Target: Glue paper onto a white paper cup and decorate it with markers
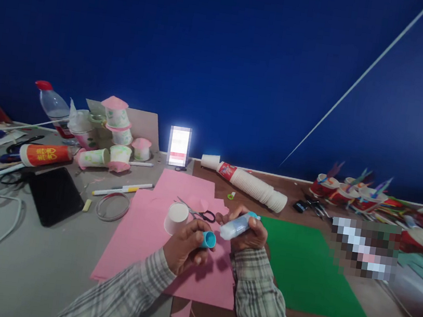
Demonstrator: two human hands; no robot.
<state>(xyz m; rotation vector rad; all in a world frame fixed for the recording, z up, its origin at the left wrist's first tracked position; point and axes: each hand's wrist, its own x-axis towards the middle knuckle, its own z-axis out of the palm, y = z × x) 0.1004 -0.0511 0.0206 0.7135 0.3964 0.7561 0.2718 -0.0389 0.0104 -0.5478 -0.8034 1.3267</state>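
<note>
My left hand (182,249) is closed round a small blue cap (208,240), its open end turned to the right. In my right hand (252,239) lies a clear glue bottle (234,227) with a blue end, tilted down to the left. Cap and bottle are apart. Just behind my left hand a white paper cup (177,217) stands upside down on pink paper sheets (135,253). Scissors (196,212) with black handles lie behind both hands on the same paper.
Green paper (310,267) lies right. A long stack of paper cups (255,185) rests behind. At left are decorated cups (115,113), a black tablet-like slab (54,197), a coil of wire (113,206) and a marker (122,189). Cups holding tools (371,199) stand far right.
</note>
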